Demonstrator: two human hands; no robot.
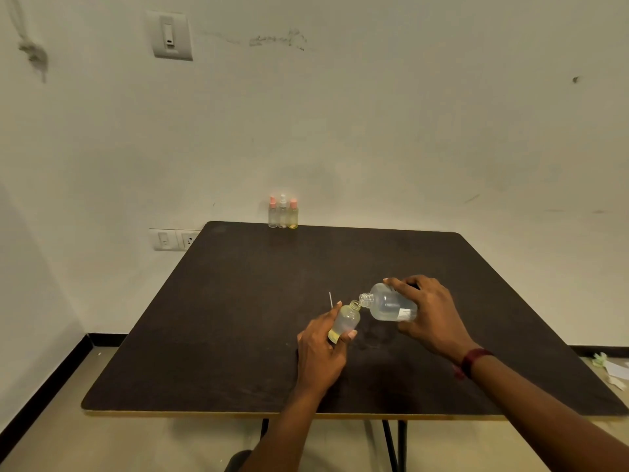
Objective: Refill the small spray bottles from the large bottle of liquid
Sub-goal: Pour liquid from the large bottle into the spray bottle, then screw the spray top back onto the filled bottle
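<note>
**Two hands tip a large bottle into a small one over a dark counter**

A dark, square counter [238,318] with a pale front edge stands against a scuffed off-white wall [374,131]. A switch plate [169,35] sits high on the wall, and a socket plate [173,239] sits beside the counter's far left corner. Black skirting [44,390] borders the beige floor [51,420]. Paper scraps [612,369] lie on the floor at the right.

Three small spray bottles [283,214] stand upright together at the counter's far edge, well apart from the hands. The broad middle of the counter between them is bare.

Near the front, the left hand [320,352] curls around a tilted small bottle [345,320] holding a little yellowish liquid. The right hand [432,318] grips the large bottle [388,303], tipped on its side with its neck meeting the small bottle's mouth. The large bottle's white label [407,314] is too small to read.
</note>
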